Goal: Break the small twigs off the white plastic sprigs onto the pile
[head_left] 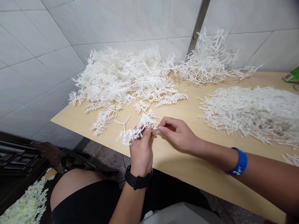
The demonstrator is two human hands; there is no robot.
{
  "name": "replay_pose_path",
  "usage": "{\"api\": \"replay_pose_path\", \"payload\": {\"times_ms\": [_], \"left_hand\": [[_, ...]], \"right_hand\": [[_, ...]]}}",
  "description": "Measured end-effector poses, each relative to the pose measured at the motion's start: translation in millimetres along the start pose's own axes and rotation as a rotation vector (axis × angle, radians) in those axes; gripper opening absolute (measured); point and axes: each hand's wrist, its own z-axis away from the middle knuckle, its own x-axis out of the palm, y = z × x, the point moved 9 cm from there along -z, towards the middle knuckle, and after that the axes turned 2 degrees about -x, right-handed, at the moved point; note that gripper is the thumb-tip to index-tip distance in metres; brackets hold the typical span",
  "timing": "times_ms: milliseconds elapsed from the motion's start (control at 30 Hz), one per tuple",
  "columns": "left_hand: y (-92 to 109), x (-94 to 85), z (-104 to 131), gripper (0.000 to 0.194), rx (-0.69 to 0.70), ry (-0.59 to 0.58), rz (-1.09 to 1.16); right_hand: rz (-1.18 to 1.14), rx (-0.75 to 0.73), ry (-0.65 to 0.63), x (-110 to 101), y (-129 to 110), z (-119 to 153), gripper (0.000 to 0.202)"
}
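Near the table's front edge, my left hand (141,149), with a black watch on its wrist, is closed on a white plastic branch (135,132) covered in thin twigs. Just to the right, my right hand (177,132), below a blue wristband, pinches a thin white tip at the branch's right side between thumb and forefinger. Behind both hands lies a large heap of similar white branches (123,74). A loose forked branch (105,119) rests left of my left hand.
Barer white stems (205,68) are piled against the tiled wall. Small white pieces (254,112) cover the right of the wooden table (182,161). A green packet (291,75) lies far right. More pale pieces (28,199) sit low at the left, beside a dark chair.
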Motion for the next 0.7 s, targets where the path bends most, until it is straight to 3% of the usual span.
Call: {"api": "replay_pose_path", "payload": {"times_ms": [100,267,567,700], "left_hand": [[3,2.2,-3,0.015,-0.047,0.010,0.170],[2,-10.4,-14,0.005,-0.145,0.122,0.337],[2,-0.1,-8,0.022,-0.095,0.020,0.168],[-1,2.3,-6,0.025,-0.091,-0.035,0.034]], "right_hand": [[0.123,-0.090,-0.009,3,-12,4,0.020],[0.349,-0.293,-0.049,13,-30,17,0.015],[0.507,-0.131,0.111,-13,-3,1,0.030],[0.399,-0.169,0.148,-14,-15,3,0.010]]}}
